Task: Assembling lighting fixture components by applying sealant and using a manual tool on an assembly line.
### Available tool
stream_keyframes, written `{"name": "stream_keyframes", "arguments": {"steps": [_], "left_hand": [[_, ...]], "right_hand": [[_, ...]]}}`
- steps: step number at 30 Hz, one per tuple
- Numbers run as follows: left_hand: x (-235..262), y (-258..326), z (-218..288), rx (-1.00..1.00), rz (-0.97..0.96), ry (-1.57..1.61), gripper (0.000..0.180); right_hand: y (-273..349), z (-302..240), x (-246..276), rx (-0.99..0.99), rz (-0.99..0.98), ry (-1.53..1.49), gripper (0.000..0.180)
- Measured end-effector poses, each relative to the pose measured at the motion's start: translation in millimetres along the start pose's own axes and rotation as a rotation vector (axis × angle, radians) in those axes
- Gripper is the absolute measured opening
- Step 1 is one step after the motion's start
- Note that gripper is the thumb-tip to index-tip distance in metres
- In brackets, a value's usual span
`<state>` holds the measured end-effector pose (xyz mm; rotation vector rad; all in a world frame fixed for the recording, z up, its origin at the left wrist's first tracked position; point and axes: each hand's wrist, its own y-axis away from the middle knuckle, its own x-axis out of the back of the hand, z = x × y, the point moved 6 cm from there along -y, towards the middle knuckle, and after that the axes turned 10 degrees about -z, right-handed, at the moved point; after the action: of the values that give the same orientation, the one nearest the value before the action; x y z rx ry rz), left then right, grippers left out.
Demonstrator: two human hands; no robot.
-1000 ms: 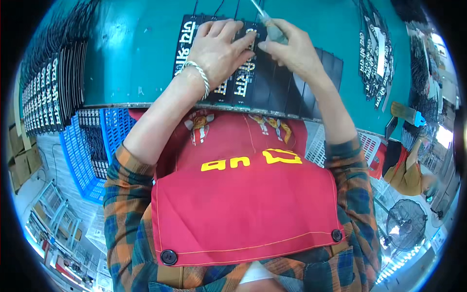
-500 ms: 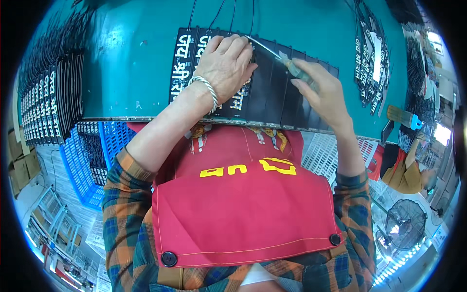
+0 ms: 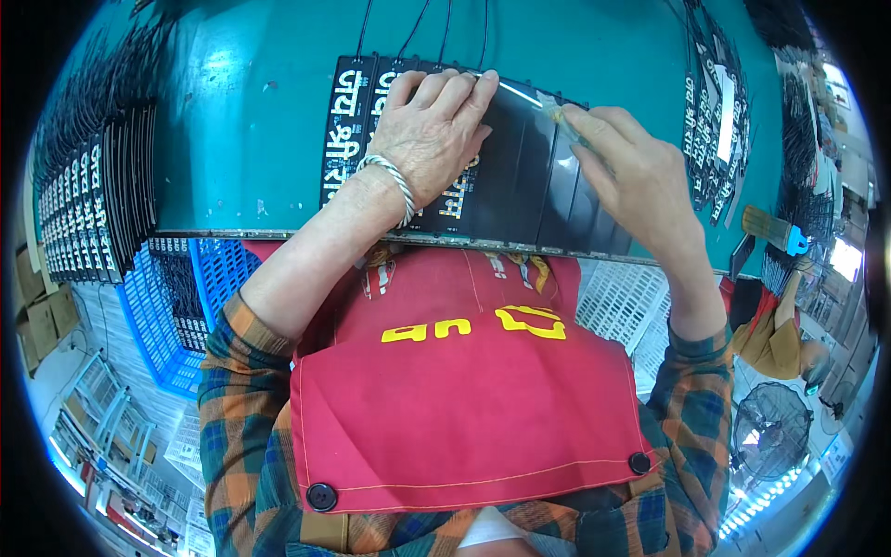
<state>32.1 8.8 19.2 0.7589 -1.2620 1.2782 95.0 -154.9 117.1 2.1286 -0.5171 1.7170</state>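
Note:
Several long black panels (image 3: pixel 520 176) with lit lettering lie side by side at the near edge of a teal table (image 3: pixel 251 121), thin wires leading off their far ends. My left hand (image 3: pixel 432 135), a silver bangle at its wrist, presses flat on the middle panels with its fingers spread. My right hand (image 3: pixel 631 167) grips a slim tool (image 3: pixel 548 104) with a pale green handle; its metal tip reaches left to my left fingertips, at the far end of a panel.
More black lettered panels are laid in a row at the table's left (image 3: pixel 93 204) and right (image 3: pixel 715 121). A blue plastic crate (image 3: pixel 176 297) with black parts stands below the table's left edge. A floor fan (image 3: pixel 770 427) is at lower right.
The panels and both hands sit lower in the picture than a second ago. My right hand has drawn right, and the tool now lies flatter, its tip by my left fingertips.

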Motion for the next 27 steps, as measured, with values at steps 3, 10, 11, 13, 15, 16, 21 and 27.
{"name": "stream_keyframes", "arguments": {"steps": [3, 10, 11, 13, 15, 16, 21, 27], "left_hand": [[0, 0, 0, 0.012, -0.014, 0.003, 0.071], [0, -3, -4, 0.034, -0.001, 0.100, 0.073], [2, -4, -4, 0.024, 0.011, 0.103, 0.074], [3, -6, -5, 0.030, 0.001, 0.123, 0.074], [4, -8, -5, 0.050, -0.003, 0.121, 0.075], [6, -10, -5, 0.041, 0.009, 0.121, 0.075], [-1, -9, -5, 0.059, -0.034, 0.180, 0.080], [4, -3, -3, 0.051, -0.112, 0.120, 0.093]], "right_hand": [[-9, -2, 6, -0.007, -0.075, 0.044, 0.032], [-52, -10, 34, 0.050, -0.294, 0.163, 0.023], [-60, -12, 37, 0.073, -0.371, 0.180, 0.025], [-78, -11, 46, 0.112, -0.397, 0.206, 0.023], [-95, -13, 51, 0.118, -0.444, 0.283, 0.019], [-102, -15, 53, 0.110, -0.439, 0.294, 0.019], [-119, -12, 57, 0.047, -0.448, 0.207, 0.011], [-66, -4, 29, 0.016, -0.354, 0.112, 0.017]]}}
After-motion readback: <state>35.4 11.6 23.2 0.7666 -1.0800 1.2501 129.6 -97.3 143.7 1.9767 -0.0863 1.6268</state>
